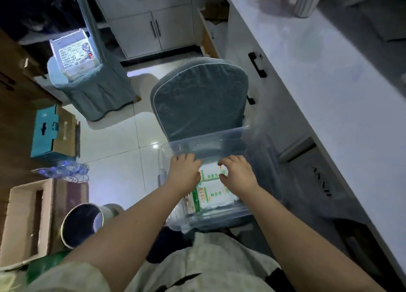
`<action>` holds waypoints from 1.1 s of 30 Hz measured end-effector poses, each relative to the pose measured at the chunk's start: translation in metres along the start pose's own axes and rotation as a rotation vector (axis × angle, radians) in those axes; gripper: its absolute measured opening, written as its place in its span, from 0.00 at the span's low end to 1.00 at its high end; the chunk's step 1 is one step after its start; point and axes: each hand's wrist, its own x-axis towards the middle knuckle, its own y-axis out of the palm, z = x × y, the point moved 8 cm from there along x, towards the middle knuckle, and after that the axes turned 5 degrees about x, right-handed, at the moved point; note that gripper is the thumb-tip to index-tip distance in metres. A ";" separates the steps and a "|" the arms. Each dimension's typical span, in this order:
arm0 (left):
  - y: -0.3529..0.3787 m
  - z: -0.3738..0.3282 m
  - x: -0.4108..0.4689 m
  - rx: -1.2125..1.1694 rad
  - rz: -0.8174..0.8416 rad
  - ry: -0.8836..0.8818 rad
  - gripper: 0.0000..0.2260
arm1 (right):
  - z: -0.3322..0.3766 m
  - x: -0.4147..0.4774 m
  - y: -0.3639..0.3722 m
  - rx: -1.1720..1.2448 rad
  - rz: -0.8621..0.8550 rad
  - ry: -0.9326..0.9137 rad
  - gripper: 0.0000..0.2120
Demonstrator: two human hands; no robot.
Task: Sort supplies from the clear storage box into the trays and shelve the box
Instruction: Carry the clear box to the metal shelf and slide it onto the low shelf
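A clear storage box [261,164] stands on the seat of a grey-blue covered chair [197,98] right in front of me. Inside it lie white packets with green and orange print [212,188]. Both my hands reach down into the box. My left hand [184,171] rests on the left side of the packets, fingers curled over them. My right hand [238,173] grips the right side of the top packet, thumb toward the middle. The box has no lid on it.
A white counter [318,76] with drawers runs along the right. A second covered chair [92,87] holds a clear tray of printed items [72,52]. Cardboard boxes [24,221], a teal box [45,131] and a round bin [81,223] crowd the floor at left.
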 end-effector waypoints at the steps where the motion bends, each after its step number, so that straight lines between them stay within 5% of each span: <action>1: 0.004 0.000 0.014 0.007 0.012 0.035 0.17 | -0.006 0.007 0.003 0.009 0.002 0.031 0.16; 9: 0.041 0.003 0.098 0.122 0.029 0.471 0.18 | -0.032 -0.001 0.074 0.152 -0.097 0.473 0.19; 19: 0.081 0.016 0.060 0.241 0.147 1.002 0.20 | 0.036 -0.032 0.144 0.271 -0.189 0.859 0.22; 25: 0.086 0.020 0.047 0.164 0.157 0.969 0.20 | 0.044 -0.076 0.152 0.415 -0.394 1.060 0.26; 33: 0.045 0.030 0.086 -0.043 0.094 0.669 0.19 | 0.033 -0.108 0.163 0.780 -0.639 1.126 0.25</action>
